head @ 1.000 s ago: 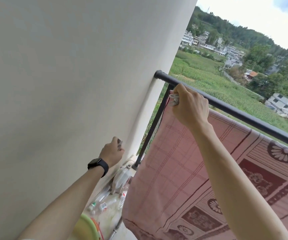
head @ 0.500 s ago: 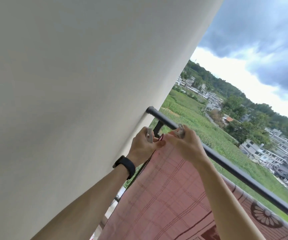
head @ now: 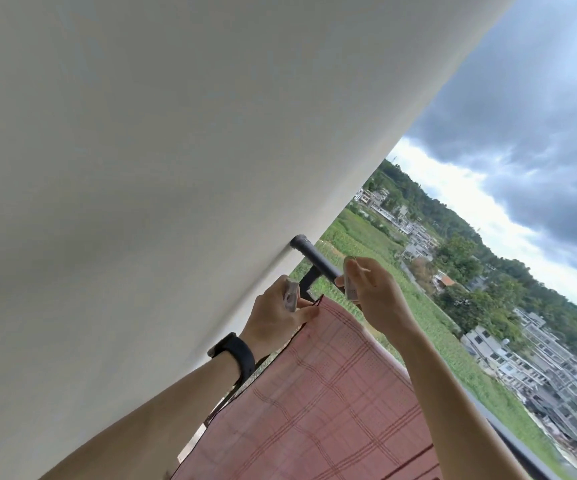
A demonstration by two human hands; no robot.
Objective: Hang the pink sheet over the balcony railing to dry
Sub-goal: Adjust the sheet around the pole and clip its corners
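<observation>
We've got a plain white wall (head: 141, 168) on the left, then green fields (head: 356, 233), village houses (head: 508, 355) and dark clouds (head: 522, 150) beyond.

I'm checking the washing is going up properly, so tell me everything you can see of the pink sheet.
The pink sheet is thin cloth checked with darker red lines, dark-edged, with a deeper red band low down. It hangs draped over the black railing near the wall. The left hand pinches its top corner beside a pale clip it also holds.
</observation>
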